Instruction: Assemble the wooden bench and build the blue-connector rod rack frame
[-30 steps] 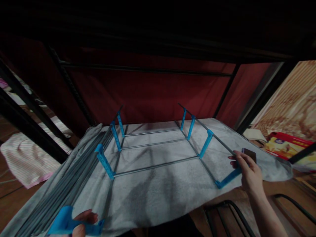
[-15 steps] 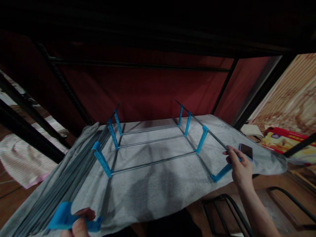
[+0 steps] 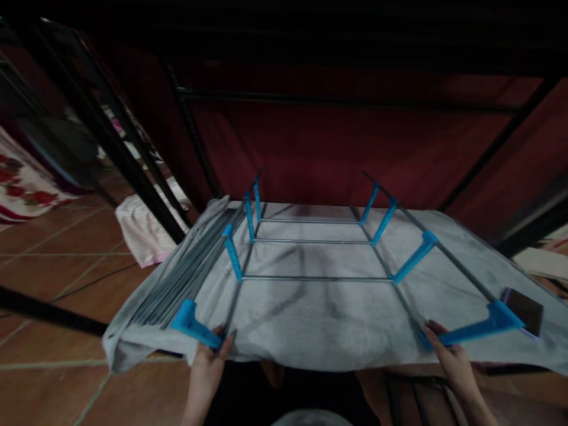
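A frame of grey metal tubes (image 3: 316, 278) joined by blue plastic connectors (image 3: 413, 258) stands on a grey cloth (image 3: 310, 331). Its nearest corners are two blue connectors, one per side. At the near left, my left hand (image 3: 209, 362) has its fingers closed round the lower end of the left connector (image 3: 190, 319), by the tube end. On the other side, my right hand (image 3: 450, 355) grips the lower end of the right connector (image 3: 481, 325), whose upper end sits on the right upper tube (image 3: 461, 269). Part of each grip is hidden by the fingers.
A bundle of loose grey tubes (image 3: 186, 272) lies on the cloth at the left. A phone (image 3: 523, 310) rests at the right. Dark metal posts (image 3: 102, 130) and a red panel (image 3: 328, 148) surround the surface. A dark metal chair (image 3: 412, 396) stands below right.
The view has swung left. My right hand has moved from the upper end of the right connector to its lower end. My left hand now grips the left connector's lower end.
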Tool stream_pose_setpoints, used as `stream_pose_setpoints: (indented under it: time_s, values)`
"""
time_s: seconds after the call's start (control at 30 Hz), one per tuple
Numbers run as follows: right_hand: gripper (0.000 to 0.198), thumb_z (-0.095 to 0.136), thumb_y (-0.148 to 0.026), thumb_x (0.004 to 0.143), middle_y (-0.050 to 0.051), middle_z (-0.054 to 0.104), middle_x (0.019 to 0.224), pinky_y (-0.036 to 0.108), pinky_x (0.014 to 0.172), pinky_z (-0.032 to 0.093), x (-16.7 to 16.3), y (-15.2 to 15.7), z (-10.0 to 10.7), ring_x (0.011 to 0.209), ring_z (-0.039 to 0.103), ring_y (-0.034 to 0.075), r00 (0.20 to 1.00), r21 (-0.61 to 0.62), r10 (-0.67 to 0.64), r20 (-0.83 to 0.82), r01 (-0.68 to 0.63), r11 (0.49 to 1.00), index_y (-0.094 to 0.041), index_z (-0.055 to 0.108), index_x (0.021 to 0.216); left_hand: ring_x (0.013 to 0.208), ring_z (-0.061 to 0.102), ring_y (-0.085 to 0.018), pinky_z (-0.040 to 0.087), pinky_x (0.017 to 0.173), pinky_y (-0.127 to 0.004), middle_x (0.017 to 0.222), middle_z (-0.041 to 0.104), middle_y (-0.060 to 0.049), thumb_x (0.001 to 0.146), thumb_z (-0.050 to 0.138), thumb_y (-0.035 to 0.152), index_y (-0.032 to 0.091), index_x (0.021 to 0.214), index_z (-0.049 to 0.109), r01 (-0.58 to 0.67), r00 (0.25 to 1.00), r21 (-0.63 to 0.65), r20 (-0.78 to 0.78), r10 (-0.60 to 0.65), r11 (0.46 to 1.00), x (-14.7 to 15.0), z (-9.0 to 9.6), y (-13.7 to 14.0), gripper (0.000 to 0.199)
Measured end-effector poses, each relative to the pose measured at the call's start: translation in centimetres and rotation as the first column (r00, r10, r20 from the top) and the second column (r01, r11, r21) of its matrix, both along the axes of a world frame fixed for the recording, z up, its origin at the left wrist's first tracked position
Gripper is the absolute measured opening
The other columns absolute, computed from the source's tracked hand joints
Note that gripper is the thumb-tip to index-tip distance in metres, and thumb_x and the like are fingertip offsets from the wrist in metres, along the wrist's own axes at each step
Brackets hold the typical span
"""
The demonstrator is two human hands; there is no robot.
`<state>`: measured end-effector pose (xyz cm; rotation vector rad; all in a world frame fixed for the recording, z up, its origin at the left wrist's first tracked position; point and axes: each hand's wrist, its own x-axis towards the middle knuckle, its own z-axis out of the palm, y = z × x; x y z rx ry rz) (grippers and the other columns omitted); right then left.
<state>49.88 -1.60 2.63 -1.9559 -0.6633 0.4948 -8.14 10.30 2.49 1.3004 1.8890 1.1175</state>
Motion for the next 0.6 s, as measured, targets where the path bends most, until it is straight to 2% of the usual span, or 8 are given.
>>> stream_pose_setpoints:
  time_s: [0.1,0.2,0.37,0.5,0.6]
  values:
    - [0.045,0.072,-0.056,0.057,0.007,0.077,0.093,0.045,0.105,0.048,1.3,0.1,-1.7,0.114,0.064,0.041,0.999,-0.058,0.037,0.023,-0.036,0.998,-0.022,0.077,0.085,0.099,0.069,-0.036,0.054,0.093,-0.05,0.096,0.074,-0.015,0.063,0.064,0.061,0.014,0.093,0.07,0.024,0.998,-0.006,-0.06,-0.024,1.0,-0.6,-0.4,-0.1,0.056]
    - [0.039,0.073,-0.054,0.052,0.007,0.078,0.084,0.047,0.104,0.049,2.2,0.2,-2.1,0.109,0.066,0.043,0.997,-0.081,0.046,0.056,-0.042,0.996,-0.024,0.078,0.077,0.097,0.071,-0.035,0.056,0.089,-0.046,0.101,0.074,-0.017,0.067,0.061,0.049,0.014,0.091,0.073,0.017,0.988,-0.013,-0.151,-0.019,1.0,-0.6,-0.2,-0.2,0.044]
    - [0.041,0.071,-0.053,0.052,0.009,0.077,0.088,0.051,0.112,0.041,1.3,0.3,-1.8,0.114,0.064,0.045,0.997,-0.03,0.041,0.065,-0.04,0.999,-0.021,0.076,0.077,0.097,0.071,-0.035,0.056,0.089,-0.045,0.102,0.075,-0.018,0.069,0.058,0.042,0.011,0.095,0.074,0.027,0.981,-0.075,-0.188,-0.041,0.997,0.0,-0.5,-0.2,0.043]
    - [0.039,0.067,-0.055,0.055,0.008,0.078,0.089,0.046,0.104,0.05,-0.7,0.6,-1.5,0.111,0.066,0.042,0.993,-0.005,0.072,0.089,-0.072,0.997,-0.025,0.076,0.077,0.1,0.07,-0.035,0.055,0.093,-0.046,0.104,0.075,-0.019,0.071,0.057,0.041,0.011,0.097,0.074,0.041,0.978,-0.03,-0.203,-0.046,0.999,0.9,-0.8,-0.6,0.043]
    - [0.04,0.066,-0.054,0.056,0.006,0.078,0.091,0.045,0.1,0.053,-1.1,0.9,-1.4,0.11,0.067,0.041,0.99,-0.041,0.1,0.095,-0.097,0.994,-0.026,0.077,0.082,0.102,0.07,-0.035,0.054,0.095,-0.047,0.104,0.075,-0.017,0.071,0.058,0.04,0.013,0.096,0.074,0.054,0.976,0.029,-0.214,-0.047,0.998,0.8,-0.9,-0.7,0.04]
